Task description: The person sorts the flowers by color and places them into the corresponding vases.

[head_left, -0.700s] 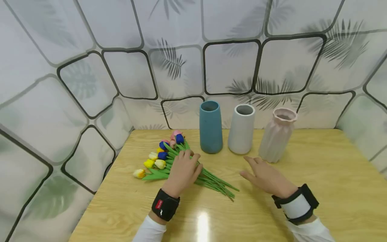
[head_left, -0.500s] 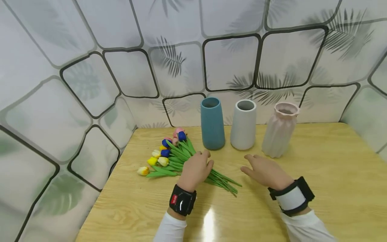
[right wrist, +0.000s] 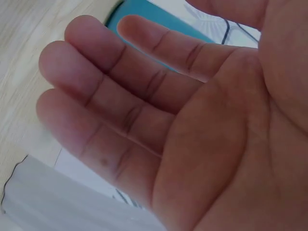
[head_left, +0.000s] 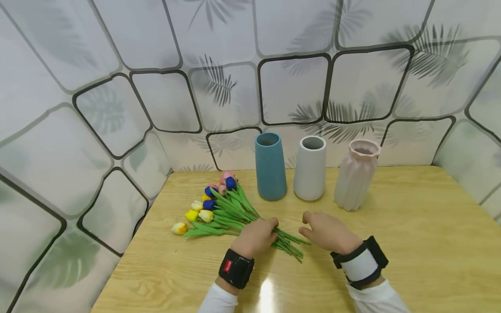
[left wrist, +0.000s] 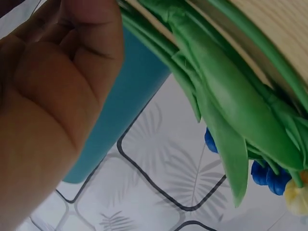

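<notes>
A bunch of artificial tulips lies on the table, with yellow, white, blue and pink heads to the left and green stems to the right. My left hand is over the stems, its fingers curled at them; in the left wrist view the stems run up to the fingertips, past green leaves. Just right of the stem ends, my right hand hovers with nothing in it. Its fingers are relaxed and slightly bent, the bare palm facing the right wrist camera.
Behind the hands stand a blue vase, a white vase and a pale pink vase with a ruffled rim, all upright. The wooden table meets a patterned wall covering at the back and sides.
My left hand has slid right and toward me, from the leaves down to the stems. My right hand has moved left and lower, closer to the stem ends. The tulips stay in place.
</notes>
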A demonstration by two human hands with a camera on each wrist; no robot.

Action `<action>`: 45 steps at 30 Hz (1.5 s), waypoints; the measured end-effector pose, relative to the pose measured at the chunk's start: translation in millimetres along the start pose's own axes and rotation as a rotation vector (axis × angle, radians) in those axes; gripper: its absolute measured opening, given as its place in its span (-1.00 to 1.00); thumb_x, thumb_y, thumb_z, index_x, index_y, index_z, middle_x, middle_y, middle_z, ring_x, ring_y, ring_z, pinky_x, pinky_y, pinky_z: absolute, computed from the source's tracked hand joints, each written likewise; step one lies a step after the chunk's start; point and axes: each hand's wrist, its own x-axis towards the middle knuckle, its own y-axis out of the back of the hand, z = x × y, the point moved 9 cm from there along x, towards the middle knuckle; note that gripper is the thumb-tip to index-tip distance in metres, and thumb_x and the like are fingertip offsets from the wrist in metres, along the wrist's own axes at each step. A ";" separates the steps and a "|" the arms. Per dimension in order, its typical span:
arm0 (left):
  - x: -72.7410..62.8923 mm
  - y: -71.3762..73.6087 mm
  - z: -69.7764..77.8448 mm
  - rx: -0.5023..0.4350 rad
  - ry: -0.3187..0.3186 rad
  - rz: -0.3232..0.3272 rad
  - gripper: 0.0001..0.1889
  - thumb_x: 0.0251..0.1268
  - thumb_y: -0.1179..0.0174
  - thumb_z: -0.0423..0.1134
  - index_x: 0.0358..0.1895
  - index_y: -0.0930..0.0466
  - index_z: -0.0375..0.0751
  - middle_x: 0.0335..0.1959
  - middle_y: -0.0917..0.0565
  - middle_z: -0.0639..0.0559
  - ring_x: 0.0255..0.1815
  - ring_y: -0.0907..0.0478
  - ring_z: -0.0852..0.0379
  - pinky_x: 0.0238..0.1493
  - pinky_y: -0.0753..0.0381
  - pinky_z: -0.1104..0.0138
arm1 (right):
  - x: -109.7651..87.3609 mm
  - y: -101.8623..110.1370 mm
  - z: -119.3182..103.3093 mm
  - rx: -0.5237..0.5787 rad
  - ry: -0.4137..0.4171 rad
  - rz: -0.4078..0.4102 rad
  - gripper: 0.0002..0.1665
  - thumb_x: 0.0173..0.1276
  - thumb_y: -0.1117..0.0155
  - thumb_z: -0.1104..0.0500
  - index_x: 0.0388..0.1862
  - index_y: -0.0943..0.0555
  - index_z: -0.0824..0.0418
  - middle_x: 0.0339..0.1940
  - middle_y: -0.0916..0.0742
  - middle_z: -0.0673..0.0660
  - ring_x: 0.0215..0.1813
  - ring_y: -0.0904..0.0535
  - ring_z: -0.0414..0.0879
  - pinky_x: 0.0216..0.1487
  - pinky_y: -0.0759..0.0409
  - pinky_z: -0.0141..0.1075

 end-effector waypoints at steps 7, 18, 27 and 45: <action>3.9 -0.4 4.9 0.072 -0.063 0.080 -0.89 0.38 -0.27 -0.17 -0.14 -0.63 -0.09 -0.43 -0.67 0.08 -0.52 -0.56 0.22 -0.57 -0.44 0.39 | -5.6 -3.1 20.5 0.015 -0.037 -0.019 -0.67 0.44 -0.26 0.10 -0.01 -0.57 0.34 -0.20 -0.73 0.16 -0.28 -0.62 -0.10 -0.28 -0.59 -0.13; 7.5 -3.1 10.9 0.080 -0.188 0.101 -0.88 0.30 -0.35 -0.19 -0.18 -0.62 -0.02 -0.37 -0.69 0.13 -0.44 -0.61 0.23 -0.47 -0.51 0.43 | -14.6 3.4 36.9 0.027 -0.063 -0.007 -0.50 0.46 -0.22 0.06 0.18 -0.49 0.42 0.03 -0.69 0.36 0.05 -0.65 0.21 0.01 -0.61 0.08; 6.1 5.2 14.2 0.068 -0.221 0.198 -0.91 0.48 -0.15 -0.15 -0.25 -0.50 0.01 -0.65 -0.41 0.22 -0.69 -0.27 0.34 -0.62 -0.24 0.47 | -13.1 2.7 33.7 0.029 -0.034 -0.024 -0.49 0.47 -0.21 0.03 0.17 -0.51 0.42 0.02 -0.70 0.34 0.03 -0.66 0.20 -0.02 -0.62 0.07; -2.8 19.3 -14.5 -1.190 0.184 0.458 -0.71 0.56 -0.02 -0.27 0.18 -0.47 -0.36 -0.16 -0.61 -0.27 -0.26 -0.68 -0.15 -0.33 -0.72 0.22 | -14.5 11.5 38.8 0.059 -0.048 0.004 -0.49 0.48 -0.20 0.06 0.17 -0.50 0.45 -0.08 -0.73 0.29 -0.14 -0.69 0.06 -0.17 -0.65 -0.04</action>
